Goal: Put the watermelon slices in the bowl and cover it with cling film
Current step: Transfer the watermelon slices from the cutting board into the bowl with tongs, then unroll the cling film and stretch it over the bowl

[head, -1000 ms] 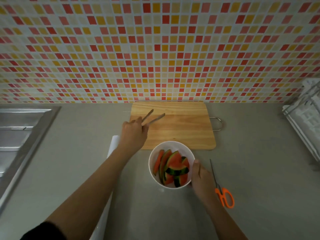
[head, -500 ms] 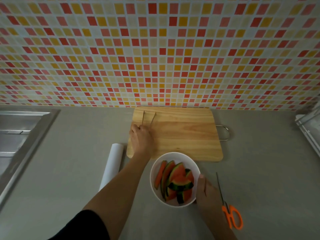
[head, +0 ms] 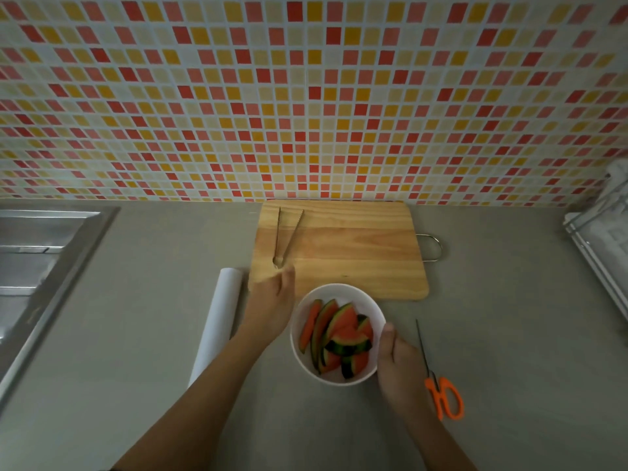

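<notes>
A white bowl [head: 343, 292] stands on the grey counter in front of the wooden cutting board [head: 353, 253]. Several watermelon slices [head: 339, 338] with dark green rind lie in it. My right hand [head: 396, 362] holds the bowl's right rim, thumb on the edge. My left hand [head: 272, 300] hovers between the bowl and the white cling film roll [head: 219, 321], fingers relaxed and holding nothing. Metal tongs [head: 285, 239] lie on the left part of the board, just beyond my left fingertips.
Orange-handled scissors [head: 441, 392] lie right of the bowl. A steel sink [head: 37, 260] fills the left side. A dish rack [head: 601, 246] stands at the right edge. The tiled wall [head: 306, 96] rises behind the board.
My left hand laid the tongs down on the board, let go and drew back toward me. The right hand has stayed on the bowl.
</notes>
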`<action>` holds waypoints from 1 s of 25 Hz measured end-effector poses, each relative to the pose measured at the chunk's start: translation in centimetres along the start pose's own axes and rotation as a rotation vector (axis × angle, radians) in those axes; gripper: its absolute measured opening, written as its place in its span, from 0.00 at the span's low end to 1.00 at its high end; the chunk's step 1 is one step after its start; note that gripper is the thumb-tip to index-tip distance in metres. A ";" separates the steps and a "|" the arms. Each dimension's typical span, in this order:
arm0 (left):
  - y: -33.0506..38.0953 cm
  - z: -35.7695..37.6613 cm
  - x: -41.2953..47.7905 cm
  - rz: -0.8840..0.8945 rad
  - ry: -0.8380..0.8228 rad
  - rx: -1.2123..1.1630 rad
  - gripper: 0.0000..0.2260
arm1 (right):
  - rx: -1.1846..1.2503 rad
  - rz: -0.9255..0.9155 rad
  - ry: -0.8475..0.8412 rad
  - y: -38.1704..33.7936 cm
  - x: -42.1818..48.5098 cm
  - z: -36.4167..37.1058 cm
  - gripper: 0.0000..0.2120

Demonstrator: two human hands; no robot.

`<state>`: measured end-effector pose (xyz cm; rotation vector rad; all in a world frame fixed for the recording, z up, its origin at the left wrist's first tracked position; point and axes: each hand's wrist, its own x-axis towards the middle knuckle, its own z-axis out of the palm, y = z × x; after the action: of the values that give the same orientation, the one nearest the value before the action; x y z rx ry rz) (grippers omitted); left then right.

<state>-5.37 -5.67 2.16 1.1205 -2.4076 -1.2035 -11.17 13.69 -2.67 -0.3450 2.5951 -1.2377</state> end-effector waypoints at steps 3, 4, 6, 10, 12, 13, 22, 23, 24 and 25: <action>-0.3 -0.6 -6.7 0.003 -0.133 -0.014 0.24 | -0.012 -0.041 -0.017 -0.4 -2.0 -0.9 0.23; -0.5 -0.6 -8.0 -0.007 -0.129 -0.027 0.24 | -0.027 -0.056 -0.015 -0.4 -2.8 -1.2 0.23; -1.1 -0.7 -9.8 -0.023 -0.133 -0.067 0.25 | -0.072 -0.072 -0.015 0.1 -4.5 -1.6 0.24; -2.2 -0.3 -11.8 -0.003 -0.179 -0.023 0.23 | -0.093 -0.072 -0.039 1.5 -6.1 -2.0 0.25; -2.4 0.0 -12.3 0.019 -0.196 0.007 0.22 | -0.085 -0.047 -0.056 1.7 -6.4 -2.1 0.24; -2.5 -0.1 -12.4 0.026 -0.195 0.006 0.21 | -0.075 -0.040 -0.062 1.7 -6.4 -2.1 0.25; -10.4 -10.4 -8.3 -0.224 0.099 0.211 0.11 | -0.096 -0.064 -0.050 1.9 -6.3 -2.1 0.23; -11.1 -10.8 -8.2 -0.274 -0.008 0.178 0.11 | -0.099 -0.057 -0.047 1.9 -6.3 -2.0 0.22; -11.4 -10.7 -8.2 -0.307 -0.087 0.120 0.11 | -0.102 -0.055 -0.046 2.0 -6.2 -2.0 0.22; -11.6 -10.4 -8.0 -0.314 -0.123 0.091 0.13 | -0.102 -0.054 -0.044 2.1 -6.2 -1.9 0.22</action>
<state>11.49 -10.28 1.02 1.5410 -2.4634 -1.2980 -6.18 18.35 -2.44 -0.4594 2.6335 -1.1035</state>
